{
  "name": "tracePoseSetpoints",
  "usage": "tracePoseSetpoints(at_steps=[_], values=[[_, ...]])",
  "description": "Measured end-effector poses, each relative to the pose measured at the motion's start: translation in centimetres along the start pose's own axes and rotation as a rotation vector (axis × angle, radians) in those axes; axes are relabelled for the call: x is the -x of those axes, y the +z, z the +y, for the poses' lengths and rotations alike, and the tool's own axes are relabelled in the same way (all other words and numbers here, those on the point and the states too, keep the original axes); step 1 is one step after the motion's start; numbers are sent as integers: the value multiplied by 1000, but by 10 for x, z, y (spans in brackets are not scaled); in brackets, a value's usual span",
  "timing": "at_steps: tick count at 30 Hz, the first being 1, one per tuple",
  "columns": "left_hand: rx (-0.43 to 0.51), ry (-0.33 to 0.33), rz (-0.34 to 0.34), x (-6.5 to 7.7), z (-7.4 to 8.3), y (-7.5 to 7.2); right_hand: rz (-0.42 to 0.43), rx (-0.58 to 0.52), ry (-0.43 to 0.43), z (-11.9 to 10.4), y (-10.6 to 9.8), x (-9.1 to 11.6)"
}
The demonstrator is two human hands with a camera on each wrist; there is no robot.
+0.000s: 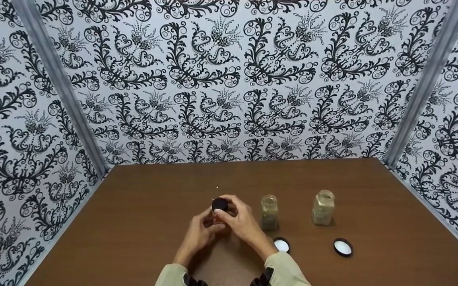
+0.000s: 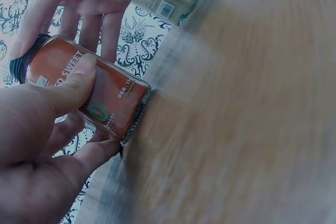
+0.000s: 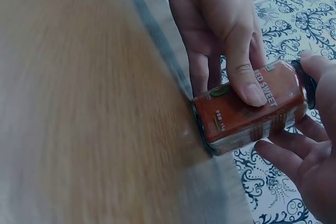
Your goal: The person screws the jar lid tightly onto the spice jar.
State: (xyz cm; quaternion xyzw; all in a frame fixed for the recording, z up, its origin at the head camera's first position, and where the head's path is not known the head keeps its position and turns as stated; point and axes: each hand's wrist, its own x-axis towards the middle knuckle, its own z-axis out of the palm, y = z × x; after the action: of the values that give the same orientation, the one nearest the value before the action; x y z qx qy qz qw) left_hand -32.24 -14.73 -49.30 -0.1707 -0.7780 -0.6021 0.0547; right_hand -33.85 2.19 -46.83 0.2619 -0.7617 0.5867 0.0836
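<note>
A square glass spice jar [image 2: 116, 95] of orange-red powder, its label partly reading "SWEET", is between my two hands near the middle of the table. My left hand [image 1: 200, 234] grips the jar's body, thumb across the label. At the top, my right hand [image 1: 243, 222] pinches the black lid [image 1: 220, 204] with thumb and fingers. That lid sits on the jar's mouth. In the right wrist view the jar's base is right at the tabletop [image 3: 105, 108].
Right of my hands stand two lidless glass jars, one with greenish powder [image 1: 269, 216] and a paler one [image 1: 323, 209]. Two black lids lie white inside up, one by my right wrist [image 1: 281, 244], another farther right [image 1: 343, 247]. Patterned walls [image 1: 229, 99] enclose the table.
</note>
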Motion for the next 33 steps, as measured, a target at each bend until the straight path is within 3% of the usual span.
tracePoseSetpoints(at_steps=[6, 10, 14, 20, 25, 33], values=[[58, -51, -20, 0, 0, 0, -42, -6, 65, -1, -2, 2], [23, -8, -27, 1, -1, 0, -68, -132, 83, -1, 0, 0], [-31, 41, -17, 1, 0, 1, -23, -177, 68, -1, 5, -2], [-72, 52, 1, 1, 3, 2, 68, -115, 56, 2, 11, -1], [-118, 40, 22, 4, 7, 4, 161, 0, 56, 0, 16, 2], [-63, 6, 48, 5, 8, 5, 217, 43, 44, 0, 22, 5]])
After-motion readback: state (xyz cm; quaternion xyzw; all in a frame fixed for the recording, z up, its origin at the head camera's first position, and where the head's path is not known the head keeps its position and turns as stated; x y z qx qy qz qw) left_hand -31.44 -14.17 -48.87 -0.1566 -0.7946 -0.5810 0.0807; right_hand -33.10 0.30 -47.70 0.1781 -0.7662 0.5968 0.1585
